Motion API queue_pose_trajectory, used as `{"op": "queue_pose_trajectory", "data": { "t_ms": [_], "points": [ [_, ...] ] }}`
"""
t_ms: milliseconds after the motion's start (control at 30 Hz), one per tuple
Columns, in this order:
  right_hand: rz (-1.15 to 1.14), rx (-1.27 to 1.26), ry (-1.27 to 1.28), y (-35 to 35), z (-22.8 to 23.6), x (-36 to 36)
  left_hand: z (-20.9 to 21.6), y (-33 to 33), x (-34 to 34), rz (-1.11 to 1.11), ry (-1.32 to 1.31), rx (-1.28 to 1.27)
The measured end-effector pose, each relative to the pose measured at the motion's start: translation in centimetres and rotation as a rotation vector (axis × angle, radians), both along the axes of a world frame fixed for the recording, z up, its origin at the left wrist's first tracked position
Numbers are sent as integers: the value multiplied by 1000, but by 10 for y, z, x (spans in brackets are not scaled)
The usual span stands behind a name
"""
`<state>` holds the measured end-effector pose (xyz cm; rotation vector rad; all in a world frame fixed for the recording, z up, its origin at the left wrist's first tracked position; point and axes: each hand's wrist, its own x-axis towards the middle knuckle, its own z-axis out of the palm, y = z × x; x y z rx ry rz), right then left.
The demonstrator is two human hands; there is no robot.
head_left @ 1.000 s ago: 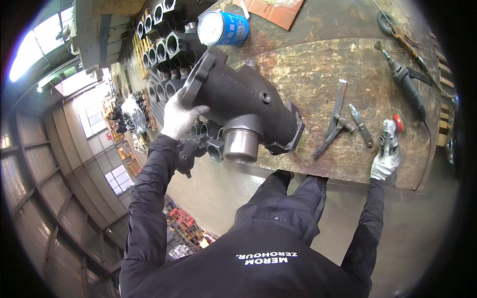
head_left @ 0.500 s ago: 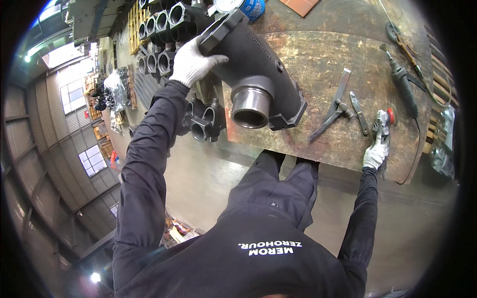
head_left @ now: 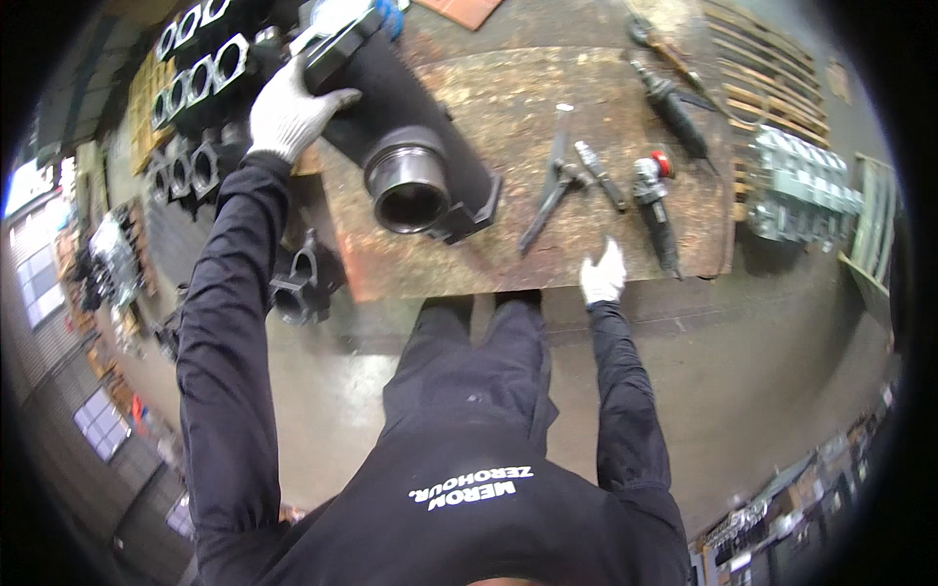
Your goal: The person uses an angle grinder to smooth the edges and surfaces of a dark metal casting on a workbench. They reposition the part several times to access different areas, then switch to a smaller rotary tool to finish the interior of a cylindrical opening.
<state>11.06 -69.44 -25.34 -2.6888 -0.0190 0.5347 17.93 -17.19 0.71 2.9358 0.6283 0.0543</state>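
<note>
The right hand (head_left: 603, 276), thumb splayed, has left the grinder (head_left: 659, 221), seemingly freed; the left hand (head_left: 289, 113) touches the casting (head_left: 393, 105), thumb out, fingers unclear.

We have a black, flange-ended tubular metal casting (head_left: 396, 103) lying aslant on the left of the worn brown tabletop (head_left: 518, 88), its open silvery side outlet (head_left: 404, 166) facing us.

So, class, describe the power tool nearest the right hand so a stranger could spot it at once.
Start at the worn brown tabletop, at its near right corner. There, just right of the right hand, lies the grinder. Unlike the dark power tool beyond, it has a bright red part.
</note>
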Motion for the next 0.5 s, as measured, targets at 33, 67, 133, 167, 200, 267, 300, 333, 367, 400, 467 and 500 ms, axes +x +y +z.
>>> {"op": "queue_pose_trajectory", "data": {
  "t_ms": [33,67,133,167,200,267,300,333,367,400,467,500],
  "points": [
    [-56,11,0,13,2,0,-3,2,-1,-49,-81,-39],
    [-85,17,6,22,4,2,-5,5,-2,-54,-53,-18],
    [-110,-24,-10,32,14,13,-9,9,-3,-107,-87,-25],
    [-154,40,17,33,20,24,-10,11,-4,-113,-120,-44],
    [-144,11,-59,28,27,36,-11,12,-5,-131,-173,-55],
    [-106,-6,-276,18,37,69,-12,12,-6,-116,-220,-50],
    [-112,-34,-340,10,40,93,-13,12,-6,-84,-235,-56],
    [-199,-17,-276,0,43,117,-14,11,-8,-70,-241,-78],
    [-226,64,-272,-12,45,147,-15,11,-8,-65,-258,-105],
    [-211,6,-323,-21,43,175,-16,10,-9,-48,-227,-78],
    [-138,-59,-415,-38,35,237,-20,10,-8,-47,-243,-15],
    [-156,-122,-342,-44,29,267,-20,11,-8,-102,-268,-45]
  ]
}}
